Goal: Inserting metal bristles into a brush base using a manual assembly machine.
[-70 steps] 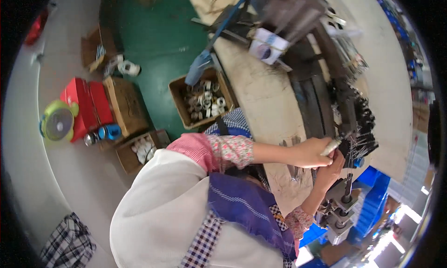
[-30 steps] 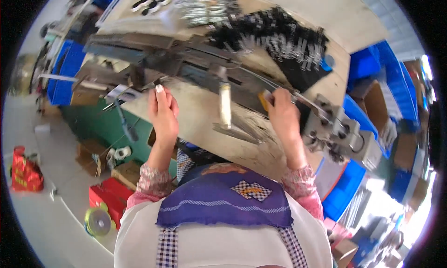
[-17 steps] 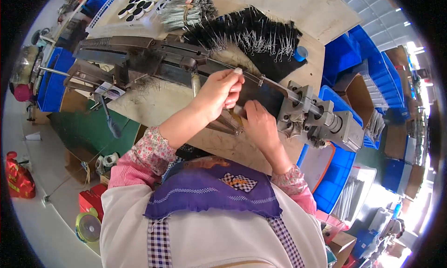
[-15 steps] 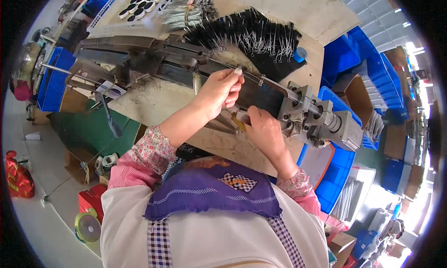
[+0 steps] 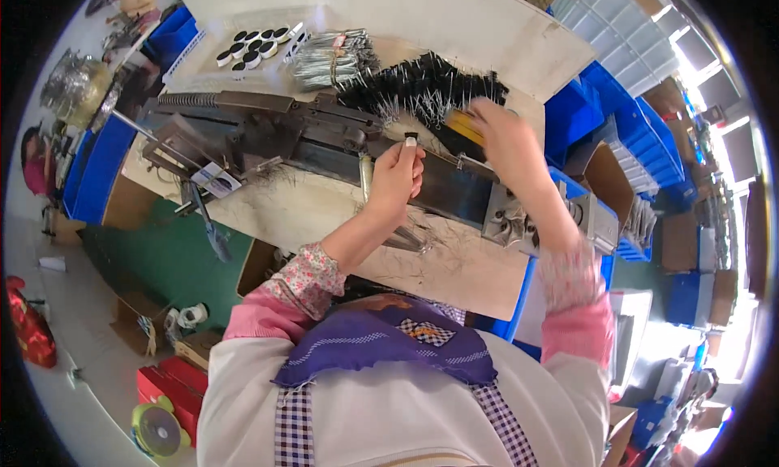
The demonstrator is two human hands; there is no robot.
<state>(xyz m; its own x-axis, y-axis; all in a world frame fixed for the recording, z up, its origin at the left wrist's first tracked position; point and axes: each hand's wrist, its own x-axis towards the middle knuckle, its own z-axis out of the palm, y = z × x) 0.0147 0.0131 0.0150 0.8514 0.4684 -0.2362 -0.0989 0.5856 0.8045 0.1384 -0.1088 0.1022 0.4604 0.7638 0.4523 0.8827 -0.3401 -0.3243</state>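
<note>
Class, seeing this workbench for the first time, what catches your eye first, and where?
Probably the black, wire-ended brushes spread at the back of the workbench. Nearer, the right hand holds a yellow object, and the left hand pinches something small and dark above the steel machine. Bright blue bins at the right also stand out.

We look down from the person's own head, through the left of two side-by-side fisheye cameras, upright and unmirrored. Facing forward over the purple apron (image 5: 381, 355), we have the left hand (image 5: 395, 177) and the right hand (image 5: 511, 138) near us, above mid-height, the bench (image 5: 479, 260) beneath and beyond both; toward our curved rim come green floor (image 5: 146, 252) left of them and blue bins (image 5: 653, 138) to their right.
</note>
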